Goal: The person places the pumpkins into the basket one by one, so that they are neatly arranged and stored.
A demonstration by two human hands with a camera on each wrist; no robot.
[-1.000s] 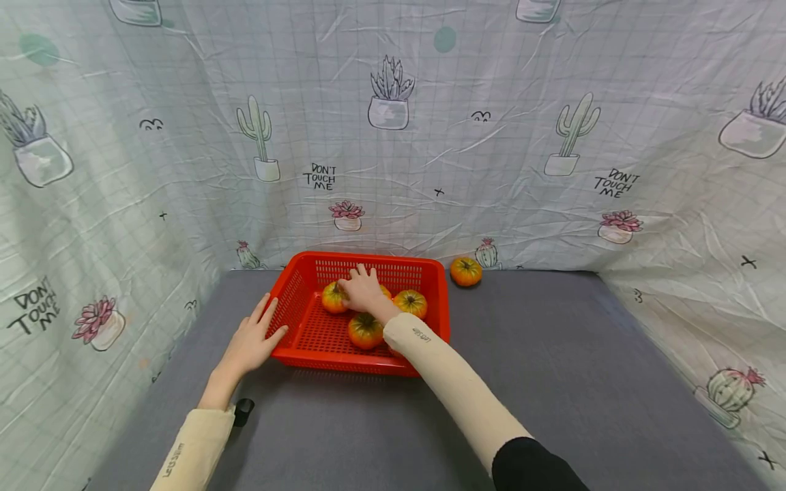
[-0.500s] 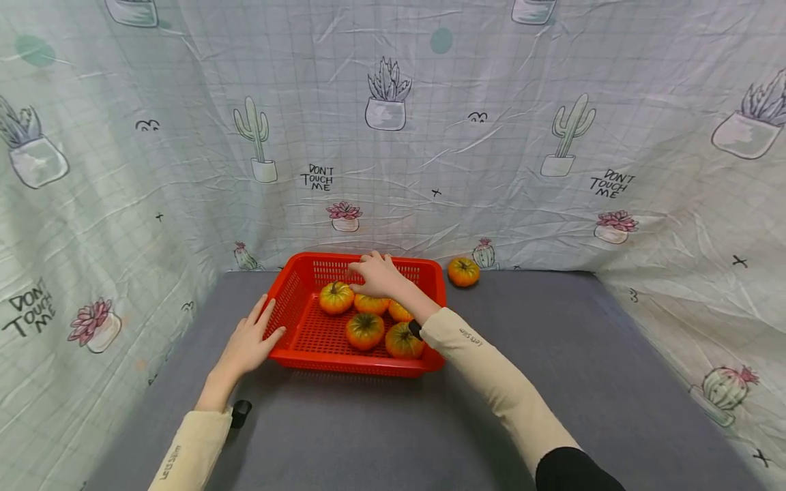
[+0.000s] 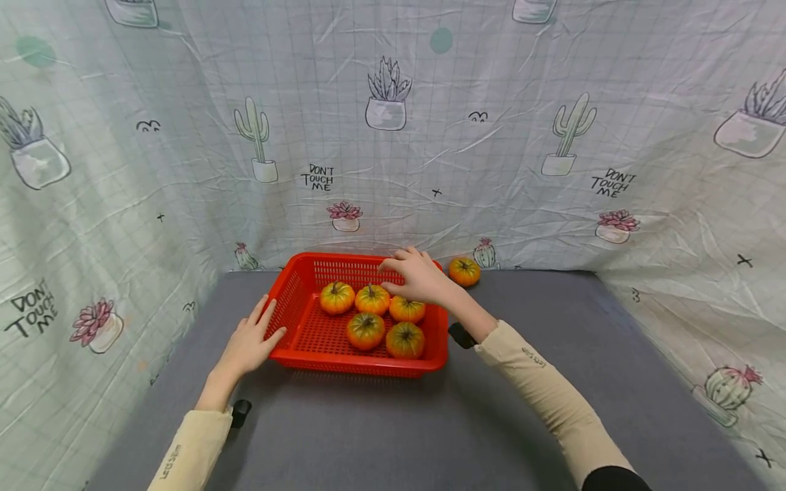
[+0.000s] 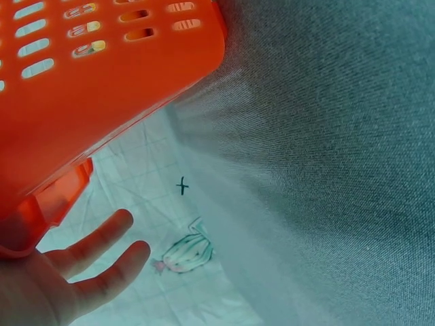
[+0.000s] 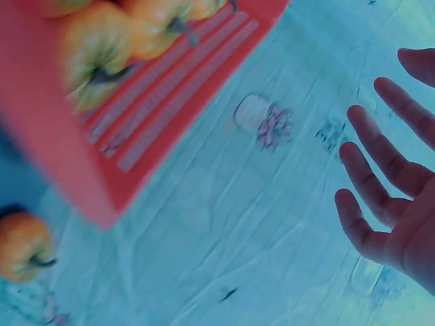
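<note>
A red plastic basket (image 3: 344, 363) with slotted walls stands on the grey table. Several small orange-yellow pumpkins lie inside it, among them one at the left (image 3: 337, 299) and one at the front right (image 3: 405, 341). Outside, behind the basket's right back corner, sits another pumpkin (image 3: 464, 271). At the basket's left side my left hand (image 3: 247, 346) rests with fingers spread along the rim. My right hand (image 3: 420, 276) hovers over the basket's back right part, holding nothing; its fingers are loosely bent in the right wrist view.
A pale cloth (image 3: 393, 177) printed with cacti and lettering hangs behind and along both sides of the table. The grey tabletop (image 3: 552, 354) stretches to the right of the basket and in front of it.
My right hand has let go of the leftmost pumpkin in the basket and moved up and right, toward the pumpkin outside. The left hand has stayed at the basket rim.
</note>
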